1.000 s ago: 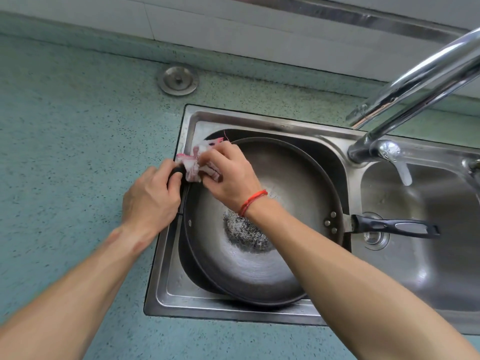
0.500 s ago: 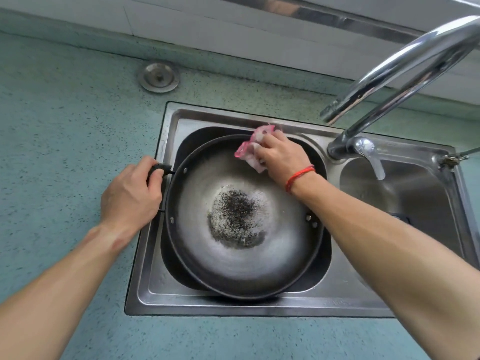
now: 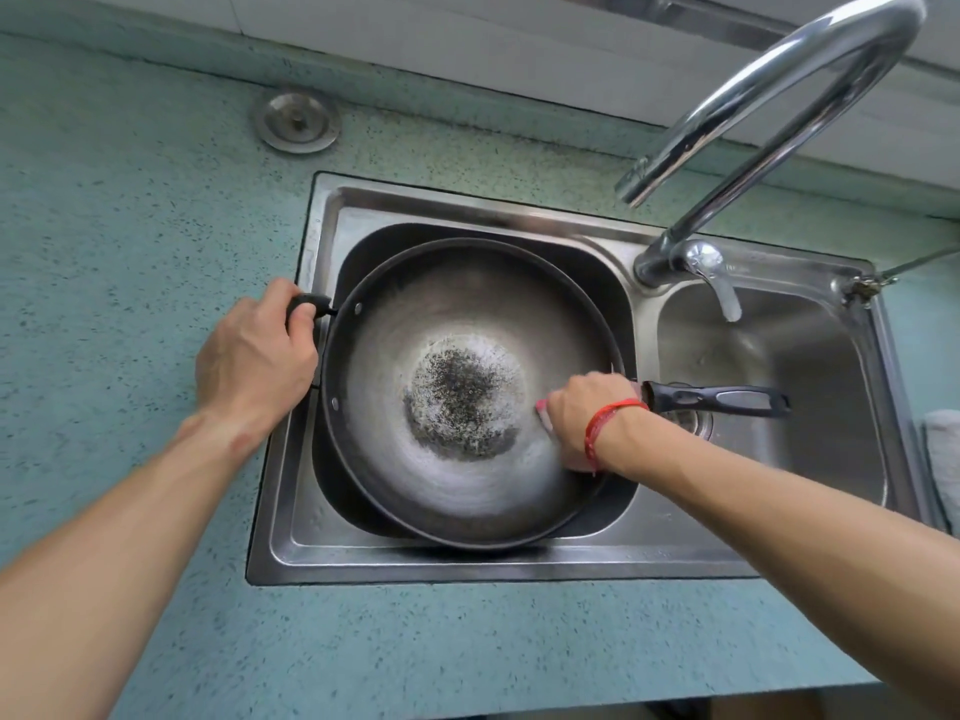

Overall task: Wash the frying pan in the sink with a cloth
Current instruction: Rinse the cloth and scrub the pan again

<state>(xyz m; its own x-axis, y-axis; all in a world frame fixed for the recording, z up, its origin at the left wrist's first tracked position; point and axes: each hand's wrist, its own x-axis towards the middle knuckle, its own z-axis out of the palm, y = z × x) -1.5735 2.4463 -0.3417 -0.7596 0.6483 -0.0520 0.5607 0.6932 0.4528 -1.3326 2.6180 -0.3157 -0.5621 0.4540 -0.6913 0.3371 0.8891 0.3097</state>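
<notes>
A: While the frying pan [image 3: 441, 304] sits in the sink [image 3: 467, 563], what's holding it?
B: The left hand [image 3: 254, 361] grips its side handle [image 3: 306, 305]; the right hand [image 3: 582, 413] clutches the cloth [image 3: 541, 407] against its inner right wall. The cloth is mostly hidden beneath.

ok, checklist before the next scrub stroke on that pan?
1. Seating: dark round metal frying pan sits in the left steel sink basin: ok.
2. Bracing: left hand grips the pan's small black side handle: ok.
3. Tool: right hand holds the pink cloth on the pan's right inner wall; cloth mostly hidden: ok.
4. Centre clean: black speckled residue covers the pan's middle: not ok.
5. Rinse water: no stream visible from the curved chrome tap: not ok.
</notes>
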